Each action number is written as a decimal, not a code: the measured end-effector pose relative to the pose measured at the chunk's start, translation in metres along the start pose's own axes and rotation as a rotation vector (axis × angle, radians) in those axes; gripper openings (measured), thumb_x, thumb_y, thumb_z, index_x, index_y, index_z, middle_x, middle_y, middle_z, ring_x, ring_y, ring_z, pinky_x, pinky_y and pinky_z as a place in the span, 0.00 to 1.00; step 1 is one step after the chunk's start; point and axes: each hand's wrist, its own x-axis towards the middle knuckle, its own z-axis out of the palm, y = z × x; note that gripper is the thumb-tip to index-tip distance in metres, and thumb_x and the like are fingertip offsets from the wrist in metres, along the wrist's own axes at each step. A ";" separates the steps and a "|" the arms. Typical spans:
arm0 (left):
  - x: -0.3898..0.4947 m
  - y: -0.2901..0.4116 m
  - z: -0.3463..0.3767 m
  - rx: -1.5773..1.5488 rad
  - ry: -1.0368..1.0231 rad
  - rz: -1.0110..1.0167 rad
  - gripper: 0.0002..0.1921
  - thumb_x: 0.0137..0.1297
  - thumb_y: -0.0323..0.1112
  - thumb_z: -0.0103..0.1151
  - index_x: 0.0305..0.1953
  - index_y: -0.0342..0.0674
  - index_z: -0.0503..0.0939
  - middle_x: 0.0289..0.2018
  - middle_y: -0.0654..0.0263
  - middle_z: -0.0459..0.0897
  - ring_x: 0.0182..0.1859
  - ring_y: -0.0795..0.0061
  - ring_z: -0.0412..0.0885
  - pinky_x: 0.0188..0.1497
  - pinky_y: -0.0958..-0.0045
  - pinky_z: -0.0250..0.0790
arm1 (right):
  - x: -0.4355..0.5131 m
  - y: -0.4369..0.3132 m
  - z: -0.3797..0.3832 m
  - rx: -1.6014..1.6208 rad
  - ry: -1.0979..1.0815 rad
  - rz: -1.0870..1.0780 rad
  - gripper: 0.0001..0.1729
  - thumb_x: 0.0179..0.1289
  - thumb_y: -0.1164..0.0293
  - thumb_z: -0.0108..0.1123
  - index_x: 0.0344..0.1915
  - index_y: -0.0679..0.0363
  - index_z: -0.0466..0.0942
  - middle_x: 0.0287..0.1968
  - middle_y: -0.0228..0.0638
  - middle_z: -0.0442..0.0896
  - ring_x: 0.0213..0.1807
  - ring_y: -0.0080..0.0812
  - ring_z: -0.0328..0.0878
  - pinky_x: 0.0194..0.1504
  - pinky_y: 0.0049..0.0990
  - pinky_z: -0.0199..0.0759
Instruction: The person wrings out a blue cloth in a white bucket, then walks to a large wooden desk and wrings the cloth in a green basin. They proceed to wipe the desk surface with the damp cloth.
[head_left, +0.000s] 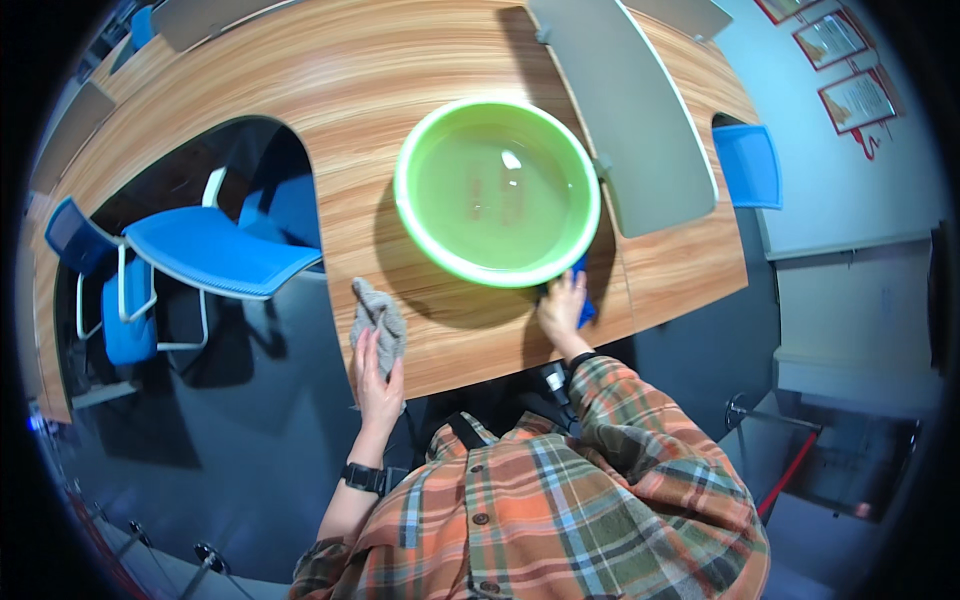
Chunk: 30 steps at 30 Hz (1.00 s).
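Observation:
A green plastic basin with water in it stands on the wood-grain desk before me. At the desk's left front edge, my left hand rests on the lower part of a crumpled grey cloth; whether its fingers grip the cloth is unclear. My right hand is at the basin's lower right rim, over a blue cloth that lies partly beneath the hand and beside the basin. How firmly the right fingers hold the blue cloth cannot be seen.
A grey divider panel stands on the desk just right of the basin. Blue chairs stand at the left by the desk's curved cut-out, and another blue chair is at the far right. Framed papers hang on the right wall.

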 end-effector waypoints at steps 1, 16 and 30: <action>-0.001 0.004 0.002 0.006 -0.002 0.001 0.26 0.62 0.30 0.56 0.62 0.36 0.66 0.67 0.51 0.61 0.68 0.51 0.61 0.69 0.60 0.54 | -0.006 -0.010 0.002 -0.009 0.019 -0.037 0.29 0.47 0.75 0.58 0.55 0.59 0.75 0.65 0.49 0.65 0.67 0.64 0.55 0.66 0.55 0.51; 0.004 0.128 0.129 -0.027 -0.192 0.096 0.16 0.65 0.24 0.51 0.55 0.40 0.74 0.63 0.58 0.67 0.61 0.62 0.71 0.58 0.69 0.66 | -0.054 0.078 -0.085 0.465 -0.300 -0.692 0.26 0.54 0.76 0.57 0.55 0.48 0.77 0.65 0.32 0.69 0.71 0.47 0.56 0.69 0.48 0.52; -0.012 0.239 0.307 -0.106 -0.672 -0.060 0.14 0.68 0.28 0.53 0.54 0.35 0.74 0.53 0.59 0.75 0.54 0.68 0.78 0.56 0.69 0.71 | 0.042 0.422 -0.097 0.144 0.091 -0.140 0.34 0.46 0.73 0.59 0.59 0.49 0.72 0.64 0.36 0.68 0.67 0.53 0.58 0.66 0.48 0.55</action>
